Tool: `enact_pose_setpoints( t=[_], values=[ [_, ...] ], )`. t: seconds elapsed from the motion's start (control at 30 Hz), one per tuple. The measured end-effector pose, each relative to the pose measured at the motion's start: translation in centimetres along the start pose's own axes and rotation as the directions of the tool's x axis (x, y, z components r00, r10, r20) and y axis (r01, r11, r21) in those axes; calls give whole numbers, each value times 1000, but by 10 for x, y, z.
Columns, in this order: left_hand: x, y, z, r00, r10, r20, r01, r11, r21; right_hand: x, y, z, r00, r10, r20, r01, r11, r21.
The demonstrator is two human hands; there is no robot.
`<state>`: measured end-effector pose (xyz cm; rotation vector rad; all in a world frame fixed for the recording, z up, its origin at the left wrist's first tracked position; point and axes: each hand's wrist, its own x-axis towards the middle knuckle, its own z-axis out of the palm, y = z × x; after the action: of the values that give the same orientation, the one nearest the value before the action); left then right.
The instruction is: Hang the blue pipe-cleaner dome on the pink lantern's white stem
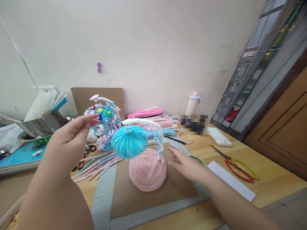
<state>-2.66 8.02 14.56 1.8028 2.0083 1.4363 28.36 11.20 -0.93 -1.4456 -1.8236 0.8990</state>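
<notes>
A pale pink coiled round base (147, 171) sits on a brown cardboard sheet (129, 204). From it rises a curved white-wrapped stem (144, 122), trimmed with small blue and pink flowers. A bright blue ribbed lantern shape (129, 142), made of fuzzy pipe cleaners, hangs at its end. My right hand (181, 163) is beside the base with fingers stretched out, holding nothing. My left hand (78, 129) is raised, its fingertips pinched together in front of a flower-covered blue lantern (105, 113); what they pinch, if anything, is hidden.
Loose pipe cleaners (98, 164) and bundled pink ones (145, 112) lie left and behind. Red-and-yellow-handled scissors (242, 171), a white strip (231, 180) and a white phone-like object (219, 136) are on the right. A bottle (192, 105) stands by the wall. Black scissors (91, 148) lie left.
</notes>
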Motion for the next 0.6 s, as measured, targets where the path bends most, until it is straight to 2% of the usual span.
enact_pose_setpoints(
  t=[0.1, 0.17, 0.3, 0.4, 0.6],
  values=[
    [5, -12, -9, 992, -48, 115, 41, 997, 62, -26, -4, 24, 996, 18, 84, 4, 967, -253],
    [9, -20, -11, 983, -23, 183, 11, 998, 66, -36, -9, 43, 996, 20, 90, 15, 930, -368],
    [16, -35, -9, 989, 7, 145, -18, 997, 75, -39, -15, 68, 995, 92, 49, -56, 872, -486],
    [17, -40, -9, 992, -2, 123, -8, 997, 80, -35, -14, 72, 994, 109, 22, -83, 859, -505],
    [14, -42, -18, 989, 6, 145, -8, 1000, 14, -27, -7, 66, 995, 100, 24, -76, 874, -480]
  ],
)
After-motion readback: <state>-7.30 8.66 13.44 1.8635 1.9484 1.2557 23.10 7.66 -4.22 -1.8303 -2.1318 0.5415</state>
